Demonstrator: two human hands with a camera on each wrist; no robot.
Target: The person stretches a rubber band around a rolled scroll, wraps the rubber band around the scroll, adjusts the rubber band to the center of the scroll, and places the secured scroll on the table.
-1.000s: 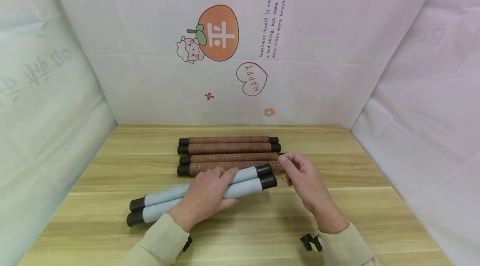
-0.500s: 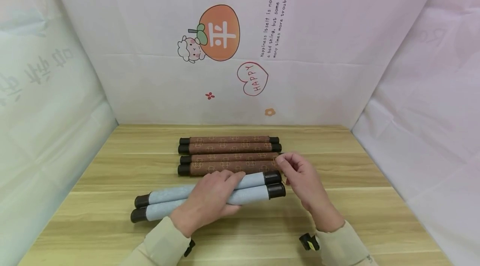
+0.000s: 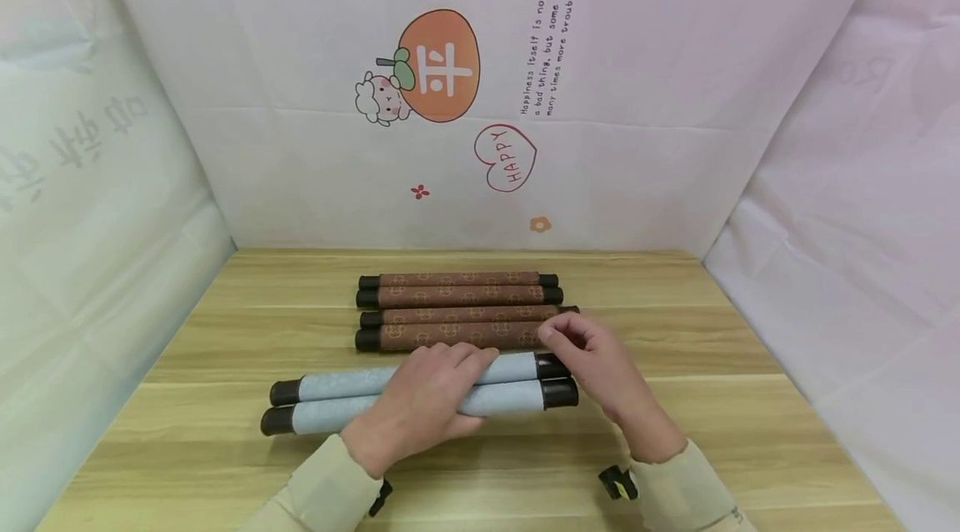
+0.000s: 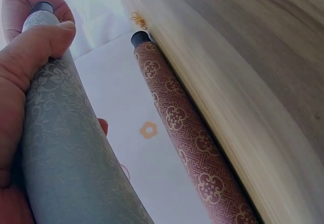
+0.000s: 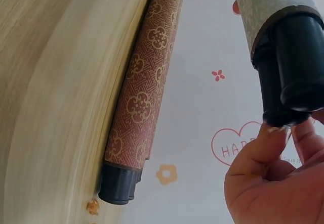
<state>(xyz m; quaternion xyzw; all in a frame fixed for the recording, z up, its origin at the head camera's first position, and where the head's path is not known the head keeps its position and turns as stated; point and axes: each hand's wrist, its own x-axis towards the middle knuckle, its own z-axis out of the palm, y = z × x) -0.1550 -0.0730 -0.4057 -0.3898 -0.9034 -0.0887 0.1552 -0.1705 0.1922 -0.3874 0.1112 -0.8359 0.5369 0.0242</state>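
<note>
In the head view, my left hand point(image 3: 420, 399) grips a pale blue scroll point(image 3: 510, 399) around its middle. The scroll is wound into two side-by-side rolls with black end knobs, held above the wooden table at a slight tilt. My right hand point(image 3: 603, 361) is at its right end, thumb and forefinger brought together. In the right wrist view, a thin pale strand, hard to make out, shows between those fingertips point(image 5: 271, 140), close against the black knobs point(image 5: 301, 62). Behind lie brown scrolls point(image 3: 457, 336) with gold patterns, their rolls parallel.
The wooden table point(image 3: 675, 399) is walled by white printed cloth point(image 3: 300, 165) at the back and on both sides. Small orange-yellow tassels point(image 5: 92, 207) lie on the table by the brown scrolls' ends.
The pale blue scroll's right end has swung right and toward me, so the scroll lies more level across the view. My right hand has shifted slightly left and the brown scrolls have stayed put.
</note>
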